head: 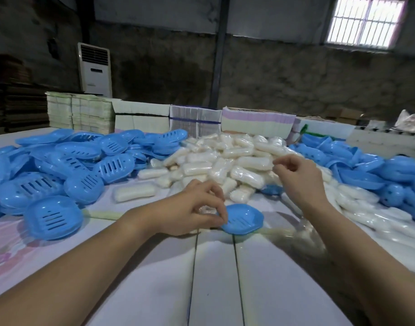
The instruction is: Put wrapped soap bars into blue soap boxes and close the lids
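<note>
- Boxes (60, 165), blue and slotted, heaped on the left of the worktop (213, 278); nearest ones lie closed, slots upward.
- Left hand (197, 208) reaches in over the near centre; its thumb and fingers pinch the left rim of a single blue box half (245, 220), so the grip is closed on that piece.
- Box half rests on the worktop, hollow and slots facing up, just right of the left hand and apart from the heap.
- Soap bars (225, 161), white and wrapped in clear film, piled at centre behind both hands; one stray bar (134, 192) lies alone between the blue heap and the pile.
- Right hand (298, 177) hangs above the right edge of the soap pile, fingers curled inward, thumb and forefinger tips together; whether anything is held between them cannot be told.
- More blue parts (366, 165) heaped on the right, with further wrapped bars spilling along the near right edge.
- Stacks of flat cartons (140, 118) stand in a row behind the piles.
- Air-conditioning unit (95, 69) stands against the back wall, left; barred window (366, 22) at upper right.
</note>
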Action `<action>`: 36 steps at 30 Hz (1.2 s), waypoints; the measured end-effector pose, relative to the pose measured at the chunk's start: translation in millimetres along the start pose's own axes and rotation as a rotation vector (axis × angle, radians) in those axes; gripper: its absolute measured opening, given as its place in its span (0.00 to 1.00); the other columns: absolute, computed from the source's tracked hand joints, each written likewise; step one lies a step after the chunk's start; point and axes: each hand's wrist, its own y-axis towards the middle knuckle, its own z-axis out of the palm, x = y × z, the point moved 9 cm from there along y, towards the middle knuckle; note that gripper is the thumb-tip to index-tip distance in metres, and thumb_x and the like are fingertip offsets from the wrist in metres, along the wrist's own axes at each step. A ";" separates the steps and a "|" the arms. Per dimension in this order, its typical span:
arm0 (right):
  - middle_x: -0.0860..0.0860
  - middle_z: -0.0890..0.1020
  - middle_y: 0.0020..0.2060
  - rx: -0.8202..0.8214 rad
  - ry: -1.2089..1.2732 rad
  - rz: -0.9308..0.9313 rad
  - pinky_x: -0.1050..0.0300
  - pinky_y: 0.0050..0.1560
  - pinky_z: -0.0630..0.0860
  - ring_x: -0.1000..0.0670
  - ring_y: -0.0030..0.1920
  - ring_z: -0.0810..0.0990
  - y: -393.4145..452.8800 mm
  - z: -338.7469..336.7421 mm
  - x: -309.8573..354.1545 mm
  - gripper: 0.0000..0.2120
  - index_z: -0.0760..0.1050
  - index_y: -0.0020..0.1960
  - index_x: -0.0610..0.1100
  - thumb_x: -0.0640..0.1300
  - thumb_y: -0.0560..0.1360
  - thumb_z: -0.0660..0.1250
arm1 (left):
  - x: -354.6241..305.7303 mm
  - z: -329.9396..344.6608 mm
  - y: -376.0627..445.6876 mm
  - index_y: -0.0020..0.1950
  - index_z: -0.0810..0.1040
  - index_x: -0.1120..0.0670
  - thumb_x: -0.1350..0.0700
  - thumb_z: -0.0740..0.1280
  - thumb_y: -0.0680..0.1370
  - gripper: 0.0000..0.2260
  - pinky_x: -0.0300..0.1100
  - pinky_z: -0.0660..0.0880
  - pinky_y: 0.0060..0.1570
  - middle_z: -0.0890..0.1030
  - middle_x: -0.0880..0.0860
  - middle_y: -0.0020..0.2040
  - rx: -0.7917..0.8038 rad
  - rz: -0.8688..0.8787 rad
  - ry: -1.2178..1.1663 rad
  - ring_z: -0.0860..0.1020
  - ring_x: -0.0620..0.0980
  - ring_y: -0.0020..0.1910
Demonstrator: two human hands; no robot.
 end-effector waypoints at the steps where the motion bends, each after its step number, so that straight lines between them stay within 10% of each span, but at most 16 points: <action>1: 0.53 0.82 0.40 0.024 -0.109 0.000 0.51 0.47 0.76 0.52 0.44 0.78 3.8 -0.5 -6.2 0.06 0.81 0.50 0.50 0.44 0.74 0.68 | 1.0 4.0 -0.6 0.48 0.81 0.41 0.54 0.71 0.79 0.06 0.31 0.65 0.62 0.72 0.45 0.61 0.024 -0.018 -0.002 0.66 0.44 0.63; 5: 0.50 0.80 0.48 0.199 -0.514 0.047 0.50 0.50 0.76 0.44 0.56 0.76 11.1 13.6 -32.0 0.14 0.79 0.59 0.50 0.49 0.74 0.67 | 3.7 0.1 1.7 0.45 0.81 0.41 0.59 0.70 0.79 0.12 0.24 0.59 0.61 0.72 0.44 0.60 -0.028 -0.062 0.007 0.64 0.44 0.65; 13: 0.46 0.71 0.61 0.322 -0.906 -0.218 0.47 0.60 0.68 0.42 0.65 0.66 16.6 77.0 -0.1 0.22 0.75 0.66 0.53 0.61 0.76 0.63 | 9.9 9.8 4.6 0.39 0.79 0.41 0.38 0.73 0.72 0.10 0.46 0.64 0.68 0.73 0.34 0.58 -0.010 -0.152 0.113 0.65 0.41 0.63; 19: 0.45 0.72 0.57 0.363 -0.822 -0.093 0.50 0.51 0.65 0.41 0.64 0.67 27.3 86.0 2.0 0.19 0.79 0.52 0.45 0.59 0.70 0.67 | 9.7 8.0 5.9 0.37 0.77 0.39 0.48 0.73 0.73 0.08 0.48 0.63 0.70 0.74 0.36 0.60 -0.017 -0.145 0.109 0.65 0.43 0.64; 28: 0.44 0.70 0.61 0.400 -0.906 -0.027 0.47 0.57 0.67 0.40 0.62 0.66 22.4 81.3 -7.2 0.24 0.78 0.57 0.46 0.62 0.69 0.69 | 29.4 2.3 7.2 0.38 0.78 0.46 0.22 0.63 0.60 0.28 0.48 0.72 0.56 0.77 0.41 0.46 -0.105 -0.278 0.203 0.72 0.43 0.52; 36: 0.50 0.72 0.44 0.596 -0.818 0.049 0.51 0.48 0.70 0.44 0.54 0.65 12.4 78.1 -21.6 0.20 0.77 0.35 0.48 0.65 0.60 0.71 | 31.9 7.2 6.6 0.44 0.75 0.42 0.36 0.76 0.64 0.18 0.41 0.68 0.46 0.74 0.39 0.47 -0.117 -0.317 0.083 0.70 0.36 0.48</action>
